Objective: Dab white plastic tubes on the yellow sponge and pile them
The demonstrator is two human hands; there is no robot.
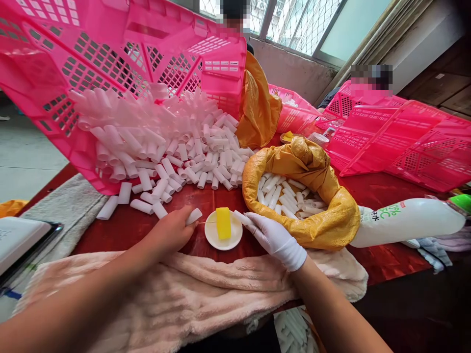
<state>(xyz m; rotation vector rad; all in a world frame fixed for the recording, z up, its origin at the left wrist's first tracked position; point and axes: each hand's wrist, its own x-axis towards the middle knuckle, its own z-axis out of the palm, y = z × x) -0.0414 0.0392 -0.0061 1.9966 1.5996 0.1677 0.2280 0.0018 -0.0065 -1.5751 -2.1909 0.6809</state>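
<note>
The left hand [172, 229] pinches a short tube [194, 216], matte white and smooth-sided, at the left of a round white saucer [210, 236]. The gloved right hand [274, 240] pinches a second tube [243, 217], equally white and slimmer-looking, at the saucer's right rim. Between them on the saucer lies a bright yellow block [223, 224], roughly rectangular; a thin line [207, 222] runs from the left hand toward it.

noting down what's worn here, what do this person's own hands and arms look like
The left hand is bare; the right hand wears a white glove ending at the wrist. Both forearms are bare, with no sleeves showing.
</note>
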